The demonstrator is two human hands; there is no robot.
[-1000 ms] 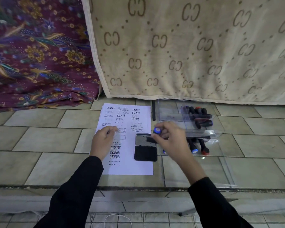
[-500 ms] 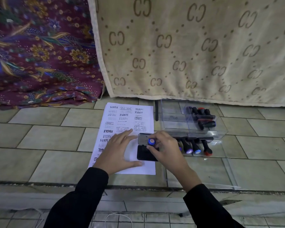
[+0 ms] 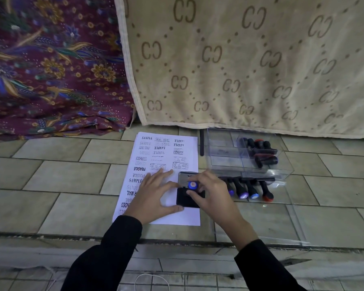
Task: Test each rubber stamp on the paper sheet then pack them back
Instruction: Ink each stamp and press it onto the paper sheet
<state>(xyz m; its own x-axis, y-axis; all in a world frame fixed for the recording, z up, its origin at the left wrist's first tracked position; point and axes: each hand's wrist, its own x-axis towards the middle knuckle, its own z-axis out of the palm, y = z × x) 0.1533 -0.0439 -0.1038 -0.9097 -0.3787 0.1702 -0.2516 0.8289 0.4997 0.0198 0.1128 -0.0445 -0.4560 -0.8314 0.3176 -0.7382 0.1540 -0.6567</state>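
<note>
1. Tiled ledge (image 3: 51, 185). A maroon floral cloth (image 3: 51, 70) hangs at its far left and a beige patterned cloth (image 3: 240, 59) along the rest of the far edge.
2. Paper sheet (image 3: 166, 152) lies mid-ledge with its far edge near the beige cloth, covered in stamped words: SAMPLE, EXPRESS, FRAGILE.
3. Ink pad (image 3: 185, 199), lid flipped back, sits on the sheet's right edge towards the near corner.
4. Right hand (image 3: 212, 192): thumb and fingertips pinch a blue-capped stamp (image 3: 192, 185), held upright over the ink pad. Contact with the pad cannot be told.
5. Left hand (image 3: 153, 194): flat on the sheet, fingers spread, thumb reaching the pad's near left corner.
6. Clear box (image 3: 223, 156) at the far edge, right of the sheet, with several stamps (image 3: 263, 156) in its right compartment.
7. Row of four stamps (image 3: 250, 190) lies just in front of the box, caps towards the near edge.
8. Black stick (image 3: 201, 143) lies between sheet and box.
</note>
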